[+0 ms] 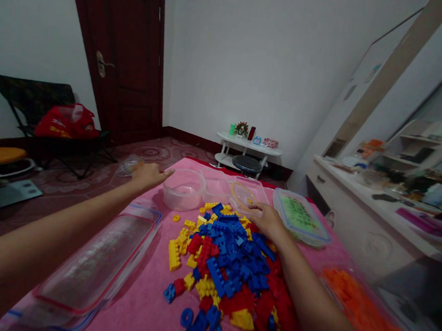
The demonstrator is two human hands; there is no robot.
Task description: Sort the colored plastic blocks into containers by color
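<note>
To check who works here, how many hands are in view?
2: the left hand, beside the clear round tub; the right hand, at the edge of the brick pile.

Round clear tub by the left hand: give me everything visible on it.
The round tub is see-through and colourless, plastic by its look, with a curved wall and an open top. It stands upright on the pink cloth, beyond the brick pile and left of another clear container. The left hand is at its left rim; whether the fingers grip it is unclear.
</note>
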